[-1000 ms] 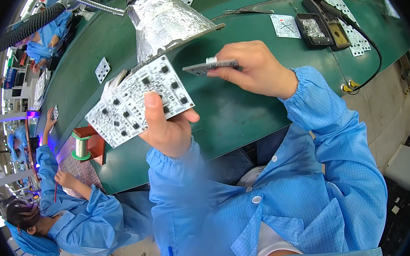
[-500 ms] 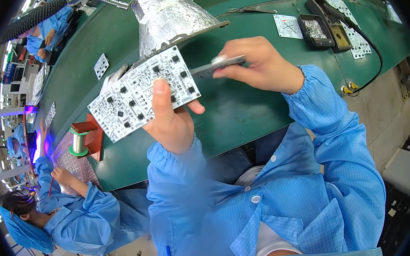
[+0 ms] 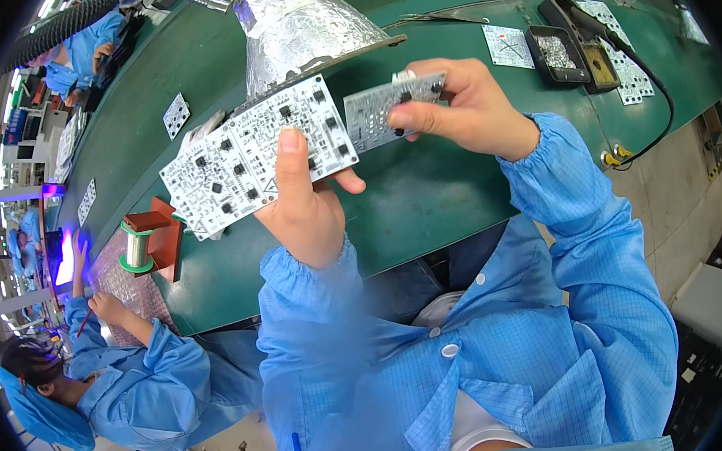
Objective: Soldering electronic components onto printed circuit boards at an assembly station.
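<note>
a: what's furthest left up close?
b: a co-worker (image 3: 137, 396) in a blue coat and cap, a thin red stick (image 3: 84, 322) in one hand.
a: next along?
b: a solder-wire spool (image 3: 136, 250) with green rims, at a red-brown stand (image 3: 169, 241). beyond it a small white circuit board (image 3: 176, 115) lies on the green bench (image 3: 428, 212).
a: and the left hand (image 3: 311, 221)?
b: pinching a white circuit-board panel (image 3: 221, 177), thumb flat on the face with the black chips, fingers behind. the panel is held up slanting over the bench, in front of a foil-wrapped hood (image 3: 299, 31).
a: the right hand (image 3: 475, 115)?
b: pinching a smaller grey-looking board (image 3: 370, 119) by its right end, thumb on the near side. it's just beside the panel's right edge; i can't tell whether they touch.
a: further right?
b: tweezers (image 3: 446, 19), then a board with a red mark (image 3: 508, 47), flat on the bench. beside that, a black tray (image 3: 565, 76) of silvery bits and a soldering iron (image 3: 589, 21) in its holder, with more boards (image 3: 633, 77) past it.
</note>
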`<state>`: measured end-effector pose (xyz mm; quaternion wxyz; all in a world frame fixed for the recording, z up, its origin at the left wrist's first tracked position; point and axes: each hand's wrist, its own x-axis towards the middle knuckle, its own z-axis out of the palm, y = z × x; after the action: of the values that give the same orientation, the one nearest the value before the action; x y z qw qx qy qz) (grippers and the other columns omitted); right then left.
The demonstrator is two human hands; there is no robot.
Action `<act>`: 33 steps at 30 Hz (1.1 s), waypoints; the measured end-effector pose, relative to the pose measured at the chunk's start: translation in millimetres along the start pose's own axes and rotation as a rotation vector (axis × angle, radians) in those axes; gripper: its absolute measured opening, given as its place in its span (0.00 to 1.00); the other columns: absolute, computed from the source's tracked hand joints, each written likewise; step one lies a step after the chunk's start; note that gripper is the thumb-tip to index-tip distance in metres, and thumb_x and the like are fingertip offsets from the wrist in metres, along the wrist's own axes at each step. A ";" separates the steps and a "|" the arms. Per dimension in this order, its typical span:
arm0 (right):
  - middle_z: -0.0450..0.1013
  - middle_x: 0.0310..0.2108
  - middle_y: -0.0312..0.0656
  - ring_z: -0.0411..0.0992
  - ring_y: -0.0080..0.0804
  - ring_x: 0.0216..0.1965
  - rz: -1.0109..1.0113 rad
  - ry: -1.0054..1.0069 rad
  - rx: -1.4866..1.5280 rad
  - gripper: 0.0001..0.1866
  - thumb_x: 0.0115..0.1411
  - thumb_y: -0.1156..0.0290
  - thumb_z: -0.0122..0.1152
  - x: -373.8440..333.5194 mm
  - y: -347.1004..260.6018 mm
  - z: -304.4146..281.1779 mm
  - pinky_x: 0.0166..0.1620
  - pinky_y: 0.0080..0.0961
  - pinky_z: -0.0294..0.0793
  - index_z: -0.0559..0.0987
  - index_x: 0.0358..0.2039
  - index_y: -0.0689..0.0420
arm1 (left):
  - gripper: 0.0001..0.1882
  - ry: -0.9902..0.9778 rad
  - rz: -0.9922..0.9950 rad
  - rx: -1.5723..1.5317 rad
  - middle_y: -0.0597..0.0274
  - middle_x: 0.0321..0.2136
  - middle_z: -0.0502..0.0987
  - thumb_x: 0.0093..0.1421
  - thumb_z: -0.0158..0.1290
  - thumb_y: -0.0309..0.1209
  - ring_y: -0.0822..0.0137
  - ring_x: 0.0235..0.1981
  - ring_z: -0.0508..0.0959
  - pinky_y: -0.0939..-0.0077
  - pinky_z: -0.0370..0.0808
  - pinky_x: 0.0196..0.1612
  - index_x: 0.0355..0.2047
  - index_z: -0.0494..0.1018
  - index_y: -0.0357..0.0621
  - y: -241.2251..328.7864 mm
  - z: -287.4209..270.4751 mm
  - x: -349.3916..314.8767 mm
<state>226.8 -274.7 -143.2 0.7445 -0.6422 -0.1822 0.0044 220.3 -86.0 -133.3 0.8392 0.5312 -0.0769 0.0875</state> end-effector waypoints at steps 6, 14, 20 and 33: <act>0.71 0.19 0.38 0.68 0.28 0.19 -0.140 -0.127 -1.092 0.10 0.51 0.68 0.63 6.2 3.4 -24.2 0.22 0.25 0.64 0.76 0.28 0.62 | 0.13 -0.029 0.026 -0.019 0.53 0.27 0.73 0.58 0.47 0.29 0.67 0.15 0.72 0.80 0.69 0.11 0.40 0.65 0.32 -1.0 -3.2 -0.5; 0.73 0.20 0.33 0.64 0.11 0.17 0.256 0.322 -0.885 0.11 0.51 0.67 0.64 23.5 -23.1 -131.5 0.16 0.11 0.55 0.76 0.31 0.60 | 0.12 0.023 0.068 -0.072 0.56 0.28 0.74 0.58 0.48 0.30 0.71 0.18 0.72 0.82 0.68 0.12 0.39 0.67 0.35 -0.8 -7.1 4.4; 0.76 0.30 0.47 0.75 0.35 0.31 0.527 0.519 -0.953 0.16 0.45 0.65 0.66 86.3 -27.5 -202.2 0.31 0.30 0.72 0.77 0.29 0.66 | 0.13 -0.067 0.040 0.001 0.56 0.31 0.74 0.58 0.48 0.31 0.70 0.20 0.74 0.80 0.71 0.14 0.40 0.67 0.34 3.1 -3.7 2.0; 0.72 0.22 0.37 0.68 0.17 0.18 0.291 -0.147 -0.068 0.14 0.57 0.64 0.57 1.1 -27.7 19.6 0.20 0.13 0.65 0.75 0.38 0.60 | 0.16 -0.131 -0.067 0.034 0.62 0.32 0.74 0.60 0.46 0.39 0.74 0.23 0.72 0.81 0.67 0.19 0.41 0.68 0.39 -9.9 -8.2 -5.4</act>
<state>216.1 -260.6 -114.2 0.6986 -0.6845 -0.1413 0.1530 217.5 -83.1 -146.6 0.8258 0.5521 -0.1124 0.0259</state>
